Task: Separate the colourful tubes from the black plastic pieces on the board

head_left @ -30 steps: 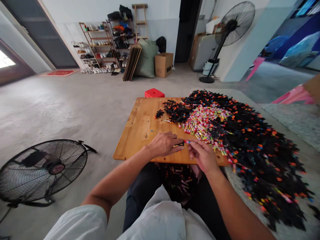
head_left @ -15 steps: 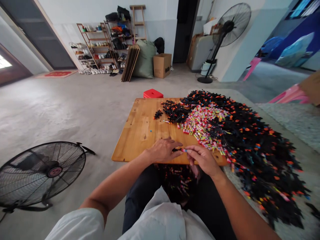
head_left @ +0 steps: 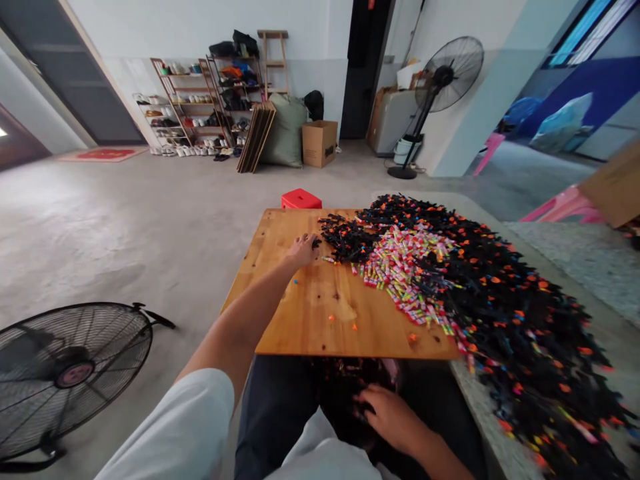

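Observation:
My left hand (head_left: 303, 251) reaches across the wooden board (head_left: 285, 313), its fingers closed around a small black piece (head_left: 316, 244) at the left end of a heap. This heap of black pieces (head_left: 350, 239) shows orange and blue bits. Beside it lies a pile of small pink, yellow and red printed tubes (head_left: 395, 260). Below the board's near edge, my right hand (head_left: 390, 415) hangs over a dark container (head_left: 340, 393) between my legs, fingers parted and nothing visible in them. The container's contents are mostly in shadow.
A large mound of black pieces with orange bits (head_left: 525, 300) spreads to the right. Some orange bits (head_left: 355, 327) and a blue bit (head_left: 295, 281) lie on the board. A red stool (head_left: 301, 199) stands behind it. A floor fan (head_left: 75, 373) is at left, a standing fan (head_left: 445, 77) behind.
My hands were together over the near edge with a small printed tube and black piece. The left has moved forward to the heap; the right has dropped below the board, the tube no longer visible.

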Available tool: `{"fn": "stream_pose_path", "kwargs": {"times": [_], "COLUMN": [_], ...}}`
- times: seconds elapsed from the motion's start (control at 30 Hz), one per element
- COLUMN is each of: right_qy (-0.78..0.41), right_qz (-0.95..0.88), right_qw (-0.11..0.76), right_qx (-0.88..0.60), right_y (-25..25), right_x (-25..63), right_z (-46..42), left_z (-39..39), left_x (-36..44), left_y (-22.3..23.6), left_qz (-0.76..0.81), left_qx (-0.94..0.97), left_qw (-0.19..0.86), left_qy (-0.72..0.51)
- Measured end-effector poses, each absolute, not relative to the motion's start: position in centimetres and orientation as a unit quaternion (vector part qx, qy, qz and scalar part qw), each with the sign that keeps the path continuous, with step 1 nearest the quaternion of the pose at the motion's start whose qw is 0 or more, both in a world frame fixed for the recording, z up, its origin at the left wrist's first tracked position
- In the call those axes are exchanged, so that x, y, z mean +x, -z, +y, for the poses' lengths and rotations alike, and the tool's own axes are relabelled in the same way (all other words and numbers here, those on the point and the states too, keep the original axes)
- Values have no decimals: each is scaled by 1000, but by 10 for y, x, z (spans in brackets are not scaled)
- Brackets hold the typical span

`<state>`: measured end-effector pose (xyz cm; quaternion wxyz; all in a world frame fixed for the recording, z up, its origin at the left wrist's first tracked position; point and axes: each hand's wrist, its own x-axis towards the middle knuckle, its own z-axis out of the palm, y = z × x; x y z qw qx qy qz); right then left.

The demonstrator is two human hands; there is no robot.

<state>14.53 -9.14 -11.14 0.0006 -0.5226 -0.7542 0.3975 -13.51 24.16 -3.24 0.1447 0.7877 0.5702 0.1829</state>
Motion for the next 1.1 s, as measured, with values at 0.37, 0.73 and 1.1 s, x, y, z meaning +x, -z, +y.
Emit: {"fn": "stream_pose_path", "kwargs": {"times": [0.37,0.73,1.1], "right_qy": [-176,-207,-352], "right_qz": [-707,-612,-580], "right_qw": [92,133,360], "right_qx": [-678,-752,-641], "right_y": [30,41,55], "right_x": [123,82,84], "right_z": [97,179,70], "left_z": [204,160,111], "left_x": [-135,-151,-123], "left_y": [92,98,63], "left_qz": [479,497,459], "left_qx": [834,710,542], "left_qw": [175,322,460], "left_qy": [-212,-380,-533]}}
